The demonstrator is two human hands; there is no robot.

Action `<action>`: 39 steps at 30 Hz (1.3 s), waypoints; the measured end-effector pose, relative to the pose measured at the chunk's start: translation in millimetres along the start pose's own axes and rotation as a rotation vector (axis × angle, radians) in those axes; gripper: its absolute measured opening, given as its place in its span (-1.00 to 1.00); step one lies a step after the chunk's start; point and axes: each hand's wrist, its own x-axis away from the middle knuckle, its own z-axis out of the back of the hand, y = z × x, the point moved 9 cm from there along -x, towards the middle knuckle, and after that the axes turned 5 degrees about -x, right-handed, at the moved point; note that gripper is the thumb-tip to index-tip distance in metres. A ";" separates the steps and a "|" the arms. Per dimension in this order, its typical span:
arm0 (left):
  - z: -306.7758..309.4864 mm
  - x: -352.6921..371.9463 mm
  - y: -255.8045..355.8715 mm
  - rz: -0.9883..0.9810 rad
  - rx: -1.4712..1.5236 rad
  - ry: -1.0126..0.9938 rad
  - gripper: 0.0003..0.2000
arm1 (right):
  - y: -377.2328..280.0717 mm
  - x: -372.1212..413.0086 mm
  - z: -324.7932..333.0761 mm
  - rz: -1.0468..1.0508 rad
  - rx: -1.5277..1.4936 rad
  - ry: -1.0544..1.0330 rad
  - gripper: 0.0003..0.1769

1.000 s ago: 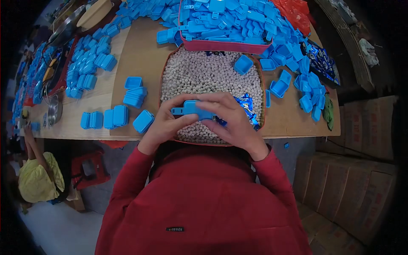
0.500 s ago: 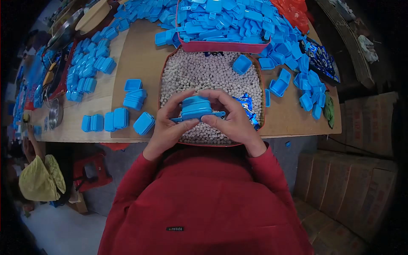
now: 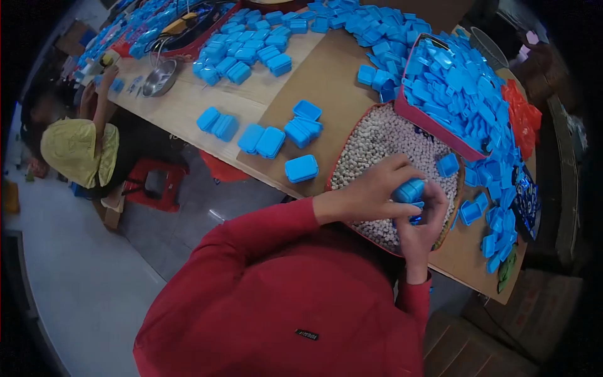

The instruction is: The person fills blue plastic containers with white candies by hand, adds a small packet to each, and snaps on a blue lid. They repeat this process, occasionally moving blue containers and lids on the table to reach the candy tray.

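Note:
Over the red-rimmed tray of small white pellets (image 3: 367,141), my left hand (image 3: 372,187) and my right hand (image 3: 426,221) close around a small blue plastic box (image 3: 409,190). Fingers of both hands hide much of it. A bit of shiny dark-blue wrapper shows between the hands, below the box. Another blue box (image 3: 448,165) lies open on the pellets, right of my hands. To the left, a closed blue box (image 3: 301,169) rests on the cardboard, with several more boxes grouped behind it.
A pink-red bin (image 3: 440,132) heaped with blue plastic parts stands behind the pellets. More loose parts (image 3: 496,226) and a red plastic bag (image 3: 522,119) lie right. Rows of blue boxes (image 3: 242,50) and a metal bowl (image 3: 160,78) sit left. Another person in yellow (image 3: 78,151) works there.
The view has swung left, so the table appears tilted and shifted right. My hands still hold the blue box, which has turned between my fingers.

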 end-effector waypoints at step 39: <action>7.1 31.4 6.5 0.039 0.080 0.161 -0.58 | -61.3 -8.9 -1.1 0.295 0.088 -0.172 -0.78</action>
